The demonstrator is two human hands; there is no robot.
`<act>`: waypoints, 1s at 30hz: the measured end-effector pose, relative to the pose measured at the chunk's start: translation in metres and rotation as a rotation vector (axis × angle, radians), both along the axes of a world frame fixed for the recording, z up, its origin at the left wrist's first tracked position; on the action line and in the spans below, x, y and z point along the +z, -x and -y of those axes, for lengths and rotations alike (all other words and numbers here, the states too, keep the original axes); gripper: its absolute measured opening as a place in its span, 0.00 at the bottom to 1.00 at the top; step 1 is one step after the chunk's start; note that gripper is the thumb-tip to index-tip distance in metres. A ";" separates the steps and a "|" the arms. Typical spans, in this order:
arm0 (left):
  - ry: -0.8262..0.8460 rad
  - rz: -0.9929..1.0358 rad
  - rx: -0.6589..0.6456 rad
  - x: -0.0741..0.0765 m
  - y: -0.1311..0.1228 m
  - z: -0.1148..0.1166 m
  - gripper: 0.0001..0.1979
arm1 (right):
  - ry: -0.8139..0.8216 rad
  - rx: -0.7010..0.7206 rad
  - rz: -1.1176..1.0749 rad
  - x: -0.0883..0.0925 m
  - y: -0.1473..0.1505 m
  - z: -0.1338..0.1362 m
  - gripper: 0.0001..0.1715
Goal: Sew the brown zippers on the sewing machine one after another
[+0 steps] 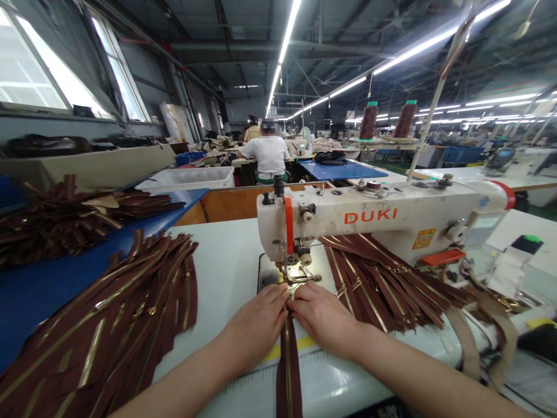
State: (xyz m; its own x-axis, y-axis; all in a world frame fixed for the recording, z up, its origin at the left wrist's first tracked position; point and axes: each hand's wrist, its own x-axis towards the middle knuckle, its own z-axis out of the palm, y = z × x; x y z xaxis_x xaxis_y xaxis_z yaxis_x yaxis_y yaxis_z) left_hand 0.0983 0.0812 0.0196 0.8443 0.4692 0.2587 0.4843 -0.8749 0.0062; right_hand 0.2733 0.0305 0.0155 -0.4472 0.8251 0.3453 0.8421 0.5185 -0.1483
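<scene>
A brown zipper (pixel 289 366) with gold teeth runs from the table's front edge up to the sewing machine (pixel 331 217). Both hands are at its far end, just in front of the lit needle area. My left hand (pixel 260 319) has its fingers closed on the zipper's left side. Opposite it, my right hand (pixel 324 316) pinches the right side with bent fingers. The fingertips nearly meet and hide the end of the zipper between them. More brown zippers (pixel 143 302) lie in a heap on the left, and another fanned pile (pixel 383 284) rests under the machine arm.
Beyond the left heap, a blue table (pixel 26 302) bears a further bundle of zippers (pixel 69 220). Two brown thread cones (pixel 369 121) stand on a rack behind the machine. Beige tape strips (pixel 467 342) hang at the right. A person in a white shirt (pixel 270 155) sits ahead.
</scene>
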 end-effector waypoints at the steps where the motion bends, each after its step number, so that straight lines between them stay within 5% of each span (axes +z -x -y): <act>1: 0.000 -0.008 -0.003 0.000 0.000 0.000 0.17 | -0.006 0.002 0.006 -0.001 0.000 0.000 0.07; 30: -0.100 0.140 -0.004 -0.014 -0.001 -0.018 0.15 | -0.081 0.018 0.035 -0.006 -0.008 -0.021 0.08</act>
State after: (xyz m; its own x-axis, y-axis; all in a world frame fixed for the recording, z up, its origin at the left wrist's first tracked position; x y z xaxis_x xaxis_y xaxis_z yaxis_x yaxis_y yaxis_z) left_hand 0.0996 0.0989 0.0056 0.7986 0.4323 0.4189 0.4816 -0.8763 -0.0139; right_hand 0.2812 0.0518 0.0098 -0.4748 0.7869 0.3943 0.8365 0.5427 -0.0757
